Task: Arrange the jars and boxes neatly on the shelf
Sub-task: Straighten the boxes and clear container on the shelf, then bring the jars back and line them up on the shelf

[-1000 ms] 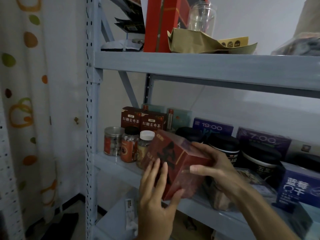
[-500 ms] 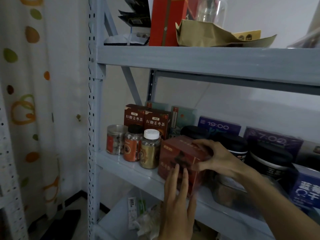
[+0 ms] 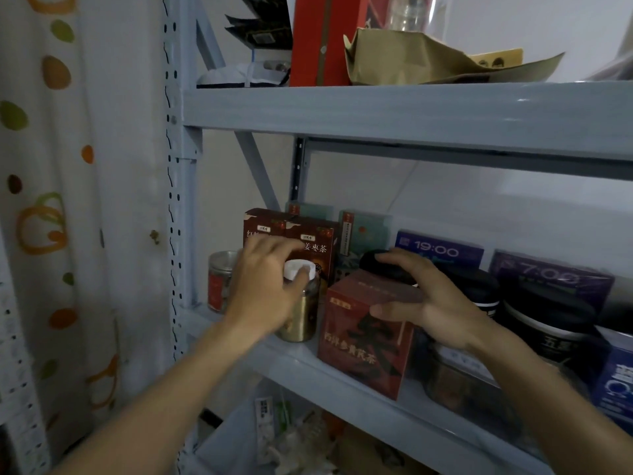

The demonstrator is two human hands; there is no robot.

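A dark red box (image 3: 363,341) with large black characters stands on the grey middle shelf (image 3: 342,378) near its front edge. My right hand (image 3: 424,303) rests on the box's top right corner, fingers spread over it. To the box's left stands a white-capped jar (image 3: 301,303) with golden contents. My left hand (image 3: 270,286) curls over that jar's cap. A clear jar with a red label (image 3: 219,282) stands at the far left, partly hidden by my left hand. Two red-brown tea boxes (image 3: 308,241) stand behind the jars.
Black-lidded tubs (image 3: 541,320), purple boxes (image 3: 442,250) and a blue box (image 3: 616,382) fill the shelf's right side. A clear flat container (image 3: 459,378) sits right of the red box. The upper shelf (image 3: 411,108) holds a red box, a glass jar and a brown paper bag. A dotted curtain (image 3: 68,200) hangs left.
The red box went from held and tilted in both hands to standing on the shelf. My left hand left the box and moved up-left onto the white-capped jar.
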